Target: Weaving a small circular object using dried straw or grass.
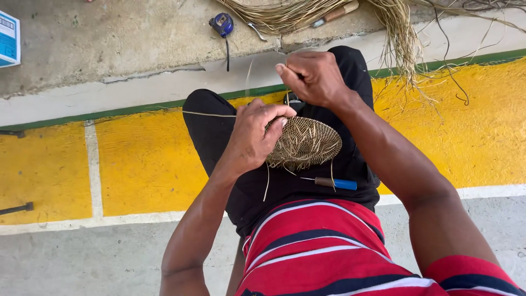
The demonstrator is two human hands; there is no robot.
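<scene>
Concrete floor with a broad yellow painted band fills my view, and the person sits over it with black trousers across the lap. On that lap lies the woven disc, a round flat piece of pale straw weaving, loose ends sticking out of it. I see the left hand clamped on the disc's near-left edge, fingers curled over the rim. Just above the disc, the right hand is closed, pinching a thin fibre strand that runs down to the weaving. Just below the disc, a small tool with a blue handle rests on the trousers, apart from both hands. Farther above the disc, a bundle of loose straw spreads over the grey slab, a blue tape measure lying left of that bundle. Well to the disc's left, at the frame edge, sits a blue and white box.
</scene>
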